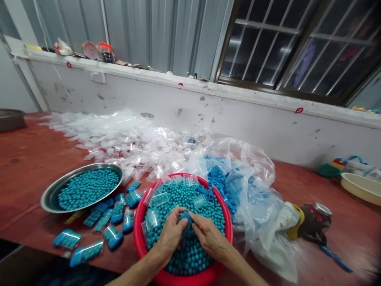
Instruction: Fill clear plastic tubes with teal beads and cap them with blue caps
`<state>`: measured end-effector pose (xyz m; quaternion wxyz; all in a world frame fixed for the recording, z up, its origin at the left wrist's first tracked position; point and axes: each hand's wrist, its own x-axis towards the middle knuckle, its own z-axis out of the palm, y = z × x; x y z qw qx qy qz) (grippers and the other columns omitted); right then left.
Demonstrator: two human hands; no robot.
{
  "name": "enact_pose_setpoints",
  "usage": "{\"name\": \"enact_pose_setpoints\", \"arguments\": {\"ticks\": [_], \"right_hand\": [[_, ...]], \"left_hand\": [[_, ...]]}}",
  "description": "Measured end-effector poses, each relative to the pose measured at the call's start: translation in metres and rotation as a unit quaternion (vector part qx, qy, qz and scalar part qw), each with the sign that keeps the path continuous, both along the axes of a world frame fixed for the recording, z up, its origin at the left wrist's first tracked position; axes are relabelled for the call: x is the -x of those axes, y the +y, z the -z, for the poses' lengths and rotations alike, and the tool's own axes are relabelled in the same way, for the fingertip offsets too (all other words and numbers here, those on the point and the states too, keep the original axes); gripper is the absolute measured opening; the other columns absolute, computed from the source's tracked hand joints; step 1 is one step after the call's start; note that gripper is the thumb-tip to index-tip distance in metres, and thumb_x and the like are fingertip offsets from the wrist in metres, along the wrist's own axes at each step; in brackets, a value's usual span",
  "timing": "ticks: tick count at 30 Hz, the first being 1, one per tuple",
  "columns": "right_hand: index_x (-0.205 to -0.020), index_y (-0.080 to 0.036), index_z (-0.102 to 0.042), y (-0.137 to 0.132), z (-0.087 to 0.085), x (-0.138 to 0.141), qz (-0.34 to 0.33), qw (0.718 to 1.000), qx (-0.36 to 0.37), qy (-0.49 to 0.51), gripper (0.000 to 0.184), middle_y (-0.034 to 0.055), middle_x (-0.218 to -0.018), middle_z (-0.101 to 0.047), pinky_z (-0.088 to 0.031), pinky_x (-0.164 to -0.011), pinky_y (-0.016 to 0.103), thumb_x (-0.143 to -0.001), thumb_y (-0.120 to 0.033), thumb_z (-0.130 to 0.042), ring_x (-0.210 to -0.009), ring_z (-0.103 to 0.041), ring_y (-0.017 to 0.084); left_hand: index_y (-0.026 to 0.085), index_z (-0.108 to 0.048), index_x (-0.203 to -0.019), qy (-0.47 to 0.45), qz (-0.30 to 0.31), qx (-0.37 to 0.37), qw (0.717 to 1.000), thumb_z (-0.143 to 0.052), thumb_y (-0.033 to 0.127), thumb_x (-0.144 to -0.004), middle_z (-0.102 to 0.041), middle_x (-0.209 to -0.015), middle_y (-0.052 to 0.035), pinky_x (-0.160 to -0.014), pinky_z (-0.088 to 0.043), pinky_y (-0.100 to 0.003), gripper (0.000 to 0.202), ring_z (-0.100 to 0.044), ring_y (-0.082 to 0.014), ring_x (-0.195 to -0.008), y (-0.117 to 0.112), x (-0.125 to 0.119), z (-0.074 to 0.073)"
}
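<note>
Over a red basin full of teal beads, my left hand is closed around a small container, whose body is mostly hidden by the fingers. Its blue cap shows between my hands. My right hand grips the cap from the right side, fingers pressed together. Several clear plastic cases lie on the beads along the basin's left and back. A few loose blue caps rest at its back right.
Left of the basin stand a steel bowl of teal beads and several filled, blue-capped cases. Clear empty cases are heaped along the wall. A plastic bag with blue caps lies right, near a dark mug-like item and a cream basin.
</note>
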<state>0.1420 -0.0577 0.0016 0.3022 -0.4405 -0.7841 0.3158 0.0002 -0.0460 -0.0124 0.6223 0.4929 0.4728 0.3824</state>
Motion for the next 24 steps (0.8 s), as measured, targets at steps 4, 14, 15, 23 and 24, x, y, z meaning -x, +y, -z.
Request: {"name": "enact_pose_setpoints", "arguments": {"ticks": [4, 14, 15, 23, 24], "right_hand": [[-0.108, -0.021, -0.055, 0.01, 0.008, -0.013, 0.069, 0.984, 0.125, 0.11, 0.033, 0.0017, -0.085, -0.056, -0.048, -0.054, 0.025, -0.075, -0.027, -0.053, -0.064, -0.054, 0.013], [-0.104, -0.02, -0.057, -0.001, -0.01, 0.007, 0.075, 0.99, 0.067, 0.102, 0.027, 0.0027, -0.088, -0.06, -0.046, -0.076, 0.033, -0.08, -0.028, -0.048, -0.082, -0.057, 0.019], [-0.111, -0.021, -0.053, -0.005, -0.011, 0.01, 0.064, 0.995, 0.045, 0.062, 0.034, 0.004, -0.096, -0.059, -0.044, -0.081, 0.034, -0.078, -0.029, -0.051, -0.089, -0.055, 0.02], [-0.128, -0.013, -0.029, -0.019, 0.008, 0.031, 0.127, 0.985, -0.045, -0.109, 0.077, 0.0172, -0.112, -0.049, -0.044, -0.079, 0.043, -0.061, -0.028, -0.063, -0.098, -0.053, 0.03], [-0.127, -0.012, -0.029, -0.018, 0.01, 0.033, 0.137, 0.981, -0.067, -0.117, 0.076, 0.0175, -0.11, -0.049, -0.046, -0.076, 0.043, -0.06, -0.028, -0.063, -0.095, -0.054, 0.031]], "left_hand": [[0.022, -0.04, -0.099, -0.011, 0.059, -0.014, 0.998, -0.047, 0.036, -0.074, -0.047, -0.061, 0.0075, -0.03, -0.03, -0.015, 0.029, -0.047, -0.0066, -0.036, 0.004, 0.006, -0.005], [0.021, -0.04, -0.109, -0.002, 0.023, -0.027, 0.999, -0.048, 0.037, -0.074, -0.049, -0.062, 0.0062, -0.034, -0.034, -0.018, 0.039, -0.043, -0.0064, -0.036, -0.003, 0.003, -0.003], [0.02, -0.041, -0.11, -0.015, 0.003, -0.033, 0.999, -0.049, 0.035, -0.074, -0.053, -0.067, 0.004, -0.041, -0.04, -0.02, 0.04, -0.049, -0.0086, -0.044, -0.004, 0.003, -0.003], [0.017, -0.056, -0.088, -0.048, 0.014, -0.076, 0.996, -0.055, 0.024, -0.068, -0.06, -0.079, -0.0005, -0.077, -0.04, -0.026, 0.021, -0.053, -0.0179, -0.082, -0.002, 0.003, -0.011], [0.017, -0.056, -0.085, -0.045, 0.008, -0.072, 0.996, -0.055, 0.024, -0.068, -0.058, -0.074, 0.0006, -0.073, -0.04, -0.025, 0.019, -0.053, -0.017, -0.077, -0.003, 0.002, -0.012]]}}
